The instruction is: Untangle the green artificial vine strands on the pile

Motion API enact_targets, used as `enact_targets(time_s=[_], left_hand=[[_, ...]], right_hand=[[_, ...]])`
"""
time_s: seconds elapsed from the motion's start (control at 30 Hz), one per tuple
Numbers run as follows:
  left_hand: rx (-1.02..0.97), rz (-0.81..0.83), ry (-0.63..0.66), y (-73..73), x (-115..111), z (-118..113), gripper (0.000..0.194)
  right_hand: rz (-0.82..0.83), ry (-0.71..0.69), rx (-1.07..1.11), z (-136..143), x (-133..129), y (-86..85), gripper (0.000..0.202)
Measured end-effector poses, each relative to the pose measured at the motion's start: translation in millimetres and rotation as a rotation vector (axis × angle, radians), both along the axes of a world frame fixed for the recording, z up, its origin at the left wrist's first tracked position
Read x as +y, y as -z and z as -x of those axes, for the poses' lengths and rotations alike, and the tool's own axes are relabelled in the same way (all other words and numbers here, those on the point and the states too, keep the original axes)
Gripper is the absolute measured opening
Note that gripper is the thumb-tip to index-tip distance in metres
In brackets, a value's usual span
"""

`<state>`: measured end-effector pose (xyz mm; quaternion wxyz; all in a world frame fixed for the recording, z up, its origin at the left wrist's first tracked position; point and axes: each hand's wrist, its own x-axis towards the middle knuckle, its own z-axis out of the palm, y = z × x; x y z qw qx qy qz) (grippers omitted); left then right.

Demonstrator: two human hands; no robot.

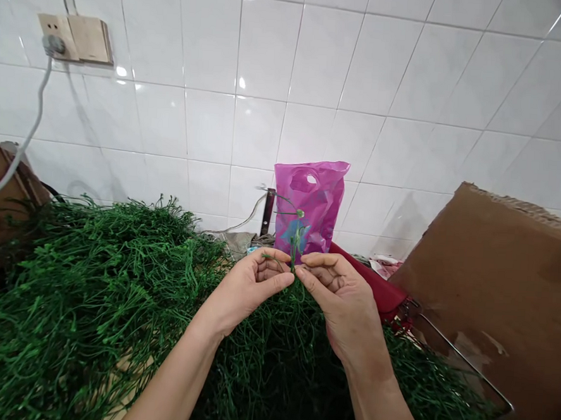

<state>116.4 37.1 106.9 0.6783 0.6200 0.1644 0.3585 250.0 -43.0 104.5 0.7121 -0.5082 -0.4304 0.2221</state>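
White-tiled wall (318,60), glossy, lit from above.
Socket plate (77,38) with grey cable (26,137) upper left; brown cardboard sheet (495,280), possibly a box, leaning at right.

A sprig (296,236) is held upright between the left hand (252,284) and the right hand (339,296), whose fingertips meet at its base. Beneath and to the left of the hands, a heap of stems (79,305) is spread. Behind the sprig, a bag (319,200) is stood against the tiled wall (317,79). At the right, a cardboard sheet (495,280) is leaned. High on the wall at the left, a socket (77,39) is mounted, with a cable (26,137) hung from it.
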Motion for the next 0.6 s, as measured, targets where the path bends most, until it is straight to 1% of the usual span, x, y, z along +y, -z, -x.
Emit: enact_targets(time_s=[0.07, 0.13, 0.2, 0.27, 0.33, 0.43, 0.5, 0.6], left_hand=[[0.004, 0.001, 0.027, 0.9, -0.4, -0.7, 0.038], [0.004, 0.005, 0.029, 1.3, -1.1, -1.6, 0.038], [0.004, 0.011, -0.006, 1.3, -1.4, -2.3, 0.033], [0.024, -0.016, -0.046, 1.5, -0.7, -2.4, 0.024], [0.051, -0.062, -0.076, 2.1, 0.7, -2.3, 0.017], [0.046, -0.126, -0.154, 3.6, 3.7, -3.4, 0.014], [0.013, -0.124, -0.197, 4.0, 5.4, -4.6, 0.015], [-0.07, -0.064, -0.241, 2.4, 7.1, -5.5, 0.019]], right_hand=[[-0.015, -0.024, 0.042, 2.0, 1.1, -0.1, 0.028], [-0.03, -0.048, 0.077, 3.8, 2.6, -0.1, 0.027], [-0.046, -0.058, 0.083, 5.0, 4.0, 0.3, 0.025], [-0.045, -0.054, 0.046, 5.2, 4.7, 1.0, 0.023], [-0.031, -0.048, -0.035, 5.2, 4.2, 1.8, 0.02], [-0.001, -0.015, -0.235, 5.8, 1.3, 1.3, 0.012], [0.022, 0.042, -0.357, 5.9, -1.8, -0.7, 0.01], [0.088, 0.12, -0.44, 3.5, -6.5, -4.7, 0.013]])
